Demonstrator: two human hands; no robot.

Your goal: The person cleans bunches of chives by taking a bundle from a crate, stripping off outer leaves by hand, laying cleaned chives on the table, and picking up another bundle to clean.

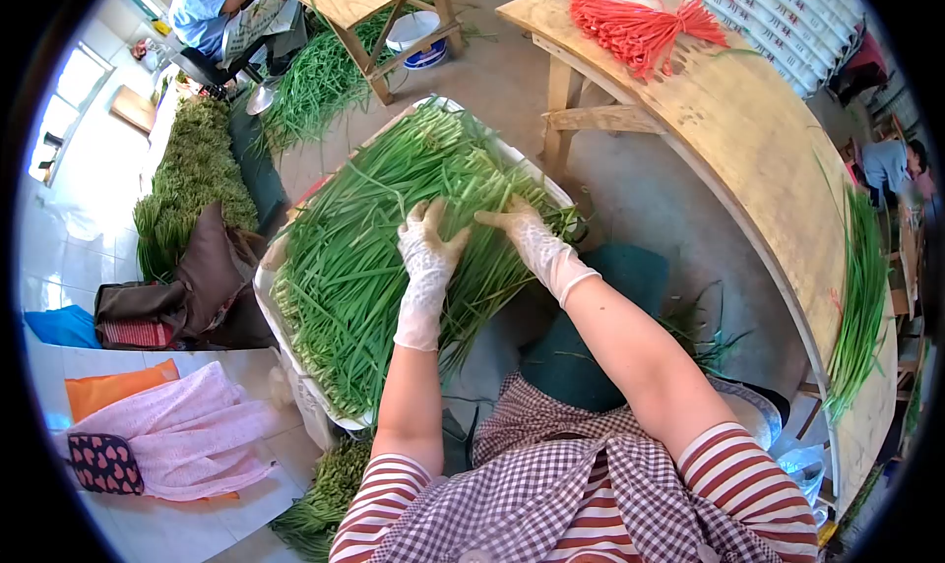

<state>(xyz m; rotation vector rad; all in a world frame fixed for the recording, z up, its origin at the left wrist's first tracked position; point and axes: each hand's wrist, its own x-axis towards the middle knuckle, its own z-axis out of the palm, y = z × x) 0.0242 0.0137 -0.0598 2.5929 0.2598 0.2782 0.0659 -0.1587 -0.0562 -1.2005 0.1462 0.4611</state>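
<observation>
A large white crate (271, 292) is heaped with long green garlic chives (345, 238), their pale cut ends showing at the far side and near left. My left hand (428, 253), in a thin whitish glove, rests on the middle of the heap with thumb and fingers apart. To its right, my right hand (532, 236), gloved the same way, reaches into the chives near the crate's right side. Its thumb and fingers are spread, with the tips partly among the leaves. No separate bunch shows in either hand.
A curved wooden table (728, 130) on the right carries red ties (645, 27) and a chive bunch (856, 307). More chives (197, 164) lie at left beside a brown garment (212, 258). A white bucket (418, 41) stands under the far table, near a seated person (202, 17).
</observation>
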